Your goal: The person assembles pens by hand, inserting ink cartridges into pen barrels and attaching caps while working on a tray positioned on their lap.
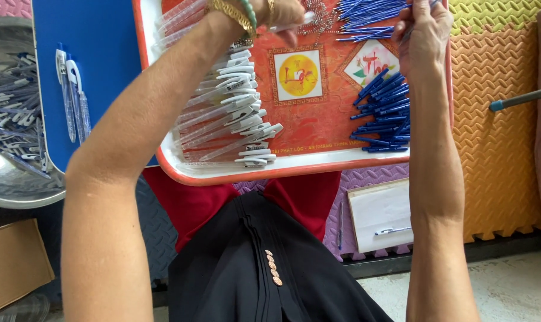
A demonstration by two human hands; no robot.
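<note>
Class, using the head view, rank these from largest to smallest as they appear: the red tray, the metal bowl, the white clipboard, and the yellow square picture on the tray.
1. Red tray
2. Metal bowl, partly cut off by the frame
3. White clipboard, though it lies farther away on the floor
4. Yellow square picture

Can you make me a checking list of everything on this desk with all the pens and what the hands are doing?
Surface: red tray with a white rim, resting partly on a blue board.
Job's things: clear pen barrels with white clips; blue refills; small springs.
Clutter: metal bowl of pens; notepad.
Hands: left hand pinches a white pen piece; right hand holds thin blue refills.
Cables: nothing seen.
Surroundings: foam floor mats, cardboard box.
</note>
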